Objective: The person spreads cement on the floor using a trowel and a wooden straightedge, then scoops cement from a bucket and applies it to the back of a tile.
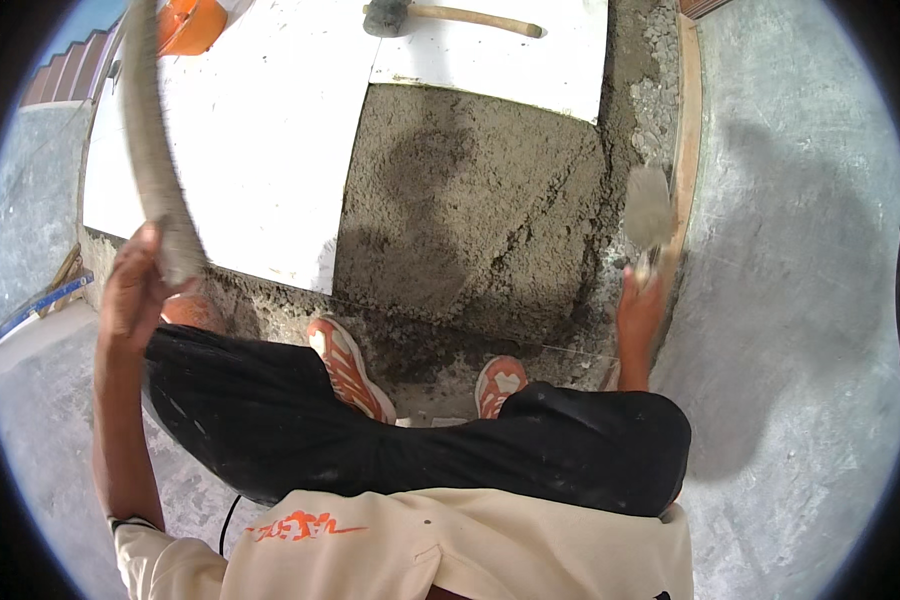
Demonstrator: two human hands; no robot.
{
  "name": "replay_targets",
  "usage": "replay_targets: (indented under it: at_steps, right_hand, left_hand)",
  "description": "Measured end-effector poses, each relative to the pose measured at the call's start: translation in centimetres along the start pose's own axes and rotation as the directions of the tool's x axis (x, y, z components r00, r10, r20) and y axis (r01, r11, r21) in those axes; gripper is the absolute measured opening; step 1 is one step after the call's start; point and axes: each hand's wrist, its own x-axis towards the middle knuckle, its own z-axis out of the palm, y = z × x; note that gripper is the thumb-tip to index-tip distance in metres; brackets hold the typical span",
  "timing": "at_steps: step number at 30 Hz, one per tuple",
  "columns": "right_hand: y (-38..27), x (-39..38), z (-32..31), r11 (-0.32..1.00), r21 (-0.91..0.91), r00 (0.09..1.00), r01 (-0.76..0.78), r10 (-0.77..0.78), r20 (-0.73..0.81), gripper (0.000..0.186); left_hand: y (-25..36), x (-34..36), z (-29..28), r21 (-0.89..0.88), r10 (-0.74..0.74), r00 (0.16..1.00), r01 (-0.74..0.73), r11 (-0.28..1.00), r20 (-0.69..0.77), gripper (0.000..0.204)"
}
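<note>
My left hand point(130, 285) is closed around the lower end of a long, grey, mortar-stained straightedge point(155, 130). It stands up from my hand past the top of the view, slightly blurred. At the right, my right hand point(638, 318) grips the handle of a trowel point(648, 205), its grey blade pointing away from me. That blade is over the right border of a bed of rough wet mortar point(490, 200). Large white tiles point(255, 130) lie to the left of this bed and beyond it. A mallet point(470, 17) with a dark head and wooden handle rests on the far tile.
A wooden strip point(688, 130) runs along the mortar's right side, with grey concrete floor point(790, 300) beyond. An orange bucket point(192, 28) stands at the far left. Near the left rim lies a blue spirit level point(40, 308). My shoes point(348, 372) are at the mortar's near edge.
</note>
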Motion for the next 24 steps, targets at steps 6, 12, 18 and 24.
replay_targets:
  at_steps: [6, 12, 18, 24]
  right_hand:
    - [-5.6, 14.0, -3.0, 0.977, -0.161, 0.960, 0.141, -0.095, 0.264, 0.062]
    - [-7.3, 16.5, -3.8, 0.926, -0.077, 0.845, 0.371, -0.302, 0.440, 0.059]
    - [-9.4, 9.3, -5.1, 0.855, -0.042, 0.721, 0.517, -0.409, 0.559, 0.057]
    - [-9.8, 4.3, -5.5, 0.867, 0.110, 0.627, 0.487, -0.434, 0.647, 0.054]
  left_hand:
    - [-2.7, -2.9, -14.9, -0.455, 0.192, 0.934, -0.319, 0.832, -0.303, 0.041]
    - [-12.2, -9.9, -23.3, -0.602, 0.094, 0.922, -0.319, 0.732, -0.375, 0.038]
    - [-20.9, -14.0, -22.5, -0.657, -0.137, 0.804, -0.361, 0.662, -0.579, 0.036]
    - [-29.0, -15.1, -23.5, -0.630, -0.312, 0.627, -0.381, 0.677, -0.714, 0.035]
